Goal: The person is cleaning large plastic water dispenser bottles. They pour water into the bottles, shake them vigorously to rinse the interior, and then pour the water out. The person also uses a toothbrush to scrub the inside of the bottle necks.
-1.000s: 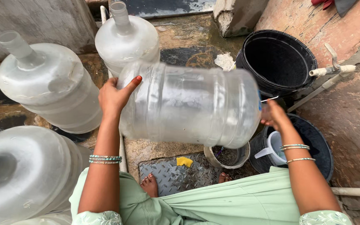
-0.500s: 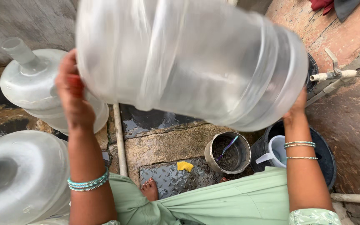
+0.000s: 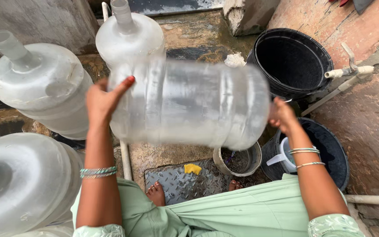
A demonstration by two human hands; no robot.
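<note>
Large clear water jug (image 3: 189, 103) held sideways, chest-high, over wet concrete floor (image 3: 189, 30). Left hand (image 3: 101, 98) fingers spread flat, gripping one end; right hand (image 3: 281, 115) cups the other, probably the base. Motion-blurred. Two-ended hold steadies the bulk.

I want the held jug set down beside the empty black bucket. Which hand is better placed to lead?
Probably the right hand: it holds the clear jug at its base end, nearest the black bucket. The left hand grips the far end.
</note>
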